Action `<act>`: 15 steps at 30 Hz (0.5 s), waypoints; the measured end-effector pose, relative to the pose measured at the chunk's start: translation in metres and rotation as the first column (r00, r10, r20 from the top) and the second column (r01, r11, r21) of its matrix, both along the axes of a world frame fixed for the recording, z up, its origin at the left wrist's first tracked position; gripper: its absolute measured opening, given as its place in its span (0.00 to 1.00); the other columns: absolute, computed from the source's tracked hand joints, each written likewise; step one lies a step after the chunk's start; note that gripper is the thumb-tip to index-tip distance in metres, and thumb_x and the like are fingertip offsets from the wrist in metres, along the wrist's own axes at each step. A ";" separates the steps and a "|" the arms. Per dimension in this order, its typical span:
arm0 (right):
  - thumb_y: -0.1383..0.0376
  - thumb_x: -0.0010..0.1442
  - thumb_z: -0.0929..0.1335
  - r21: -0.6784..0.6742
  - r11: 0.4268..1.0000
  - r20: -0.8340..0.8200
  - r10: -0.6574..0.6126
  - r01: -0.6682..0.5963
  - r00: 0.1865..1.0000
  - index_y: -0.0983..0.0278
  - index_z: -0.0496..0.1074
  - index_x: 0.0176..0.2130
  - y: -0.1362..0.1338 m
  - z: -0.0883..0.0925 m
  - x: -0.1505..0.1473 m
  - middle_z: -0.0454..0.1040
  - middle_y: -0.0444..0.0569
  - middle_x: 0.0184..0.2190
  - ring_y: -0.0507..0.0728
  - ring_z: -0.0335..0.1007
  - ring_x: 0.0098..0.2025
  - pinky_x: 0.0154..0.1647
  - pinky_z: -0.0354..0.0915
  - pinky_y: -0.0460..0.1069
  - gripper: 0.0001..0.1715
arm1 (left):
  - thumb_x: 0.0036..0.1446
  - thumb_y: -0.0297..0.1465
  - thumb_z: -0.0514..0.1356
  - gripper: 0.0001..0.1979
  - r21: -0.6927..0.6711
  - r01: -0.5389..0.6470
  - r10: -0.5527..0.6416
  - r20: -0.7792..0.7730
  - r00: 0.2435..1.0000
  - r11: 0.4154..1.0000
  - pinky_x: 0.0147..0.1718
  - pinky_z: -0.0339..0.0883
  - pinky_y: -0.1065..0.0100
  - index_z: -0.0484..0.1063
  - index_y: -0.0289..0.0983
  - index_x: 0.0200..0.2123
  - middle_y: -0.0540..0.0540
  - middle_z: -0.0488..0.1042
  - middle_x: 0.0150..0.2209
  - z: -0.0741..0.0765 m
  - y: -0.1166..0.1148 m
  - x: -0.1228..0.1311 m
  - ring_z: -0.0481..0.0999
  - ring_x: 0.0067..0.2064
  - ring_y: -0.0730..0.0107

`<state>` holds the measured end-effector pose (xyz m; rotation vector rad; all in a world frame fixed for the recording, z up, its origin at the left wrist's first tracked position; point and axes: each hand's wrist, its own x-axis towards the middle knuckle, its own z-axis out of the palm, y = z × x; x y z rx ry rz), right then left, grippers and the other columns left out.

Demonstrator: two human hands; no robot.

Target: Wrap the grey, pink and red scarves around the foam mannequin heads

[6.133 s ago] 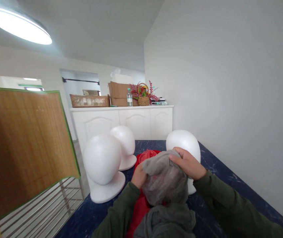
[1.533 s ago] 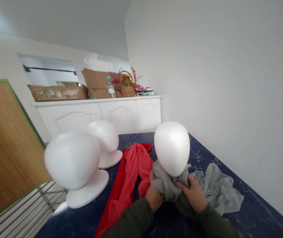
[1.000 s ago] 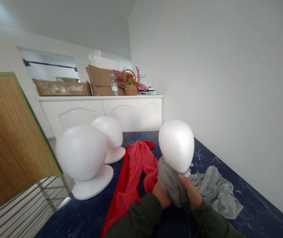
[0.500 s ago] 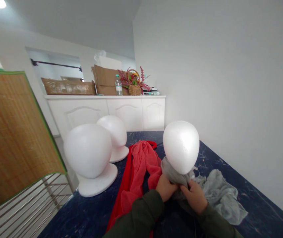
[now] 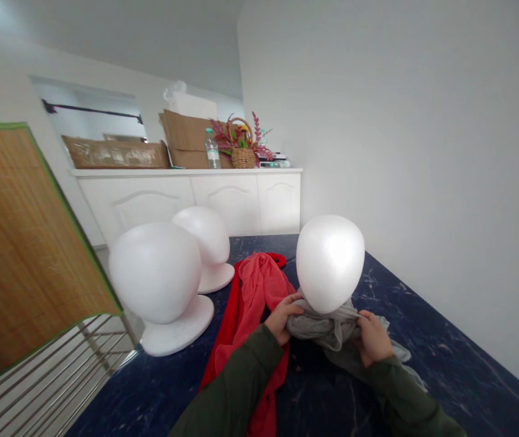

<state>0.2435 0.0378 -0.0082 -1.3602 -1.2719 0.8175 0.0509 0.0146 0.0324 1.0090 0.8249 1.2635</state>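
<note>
A white foam mannequin head (image 5: 331,261) stands upright on the dark blue table, with a grey scarf (image 5: 316,328) wound and knotted around its neck. My left hand (image 5: 284,317) grips the scarf's wrap at the left of the neck, thumb and fingers closed on the cloth. On the other side, my right hand (image 5: 373,337) pinches the scarf and draws a fold out to the right. Loose grey cloth hangs below and behind my right hand. The head's base is hidden by the scarf.
Two more white mannequin heads, a near one (image 5: 156,273) and a far one (image 5: 204,237), stand at the left. A red scarf (image 5: 259,285) lies between them and my left arm. A bamboo mat (image 5: 27,243) hangs over a metal rack (image 5: 63,376). White cabinets (image 5: 150,200) stand behind.
My hands have moved apart from the front of the neck to its two sides, and a knot in the grey scarf now shows between them. The view has shifted slightly.
</note>
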 end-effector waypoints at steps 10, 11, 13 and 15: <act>0.62 0.46 0.59 0.147 0.989 0.291 -0.057 0.015 0.955 0.64 0.64 0.37 0.013 0.021 0.025 0.71 0.50 0.30 0.57 0.67 0.33 0.36 0.63 0.50 0.17 | 0.26 0.13 0.60 0.12 0.189 0.026 0.076 -0.509 0.857 0.982 0.19 0.48 0.74 0.70 0.35 0.16 0.54 0.65 0.15 0.005 0.002 -0.043 0.61 0.20 0.75; 0.63 0.46 0.59 0.141 0.990 0.355 -0.044 -0.007 0.934 0.65 0.65 0.37 0.015 0.019 0.026 0.71 0.51 0.33 0.58 0.67 0.35 0.38 0.62 0.50 0.17 | 0.28 0.14 0.59 0.11 0.199 0.018 0.090 -0.519 0.850 0.980 0.19 0.49 0.74 0.69 0.36 0.15 0.54 0.65 0.15 0.003 0.002 -0.044 0.61 0.20 0.75; 0.64 0.47 0.58 0.117 0.992 0.451 -0.011 -0.047 0.892 0.66 0.66 0.38 0.020 0.015 0.025 0.71 0.53 0.37 0.58 0.66 0.41 0.43 0.61 0.51 0.19 | 0.32 0.16 0.59 0.09 0.205 -0.004 0.112 -0.518 0.848 0.979 0.19 0.51 0.74 0.69 0.36 0.15 0.54 0.65 0.15 -0.001 0.005 -0.042 0.62 0.20 0.74; 0.66 0.48 0.57 0.122 0.988 0.530 0.012 -0.091 0.848 0.68 0.67 0.42 0.022 0.009 0.023 0.69 0.55 0.41 0.58 0.64 0.45 0.47 0.58 0.50 0.22 | 0.35 0.18 0.58 0.07 0.197 -0.034 0.129 -0.490 0.862 0.980 0.21 0.55 0.74 0.70 0.36 0.18 0.53 0.67 0.17 -0.006 0.010 -0.036 0.64 0.22 0.73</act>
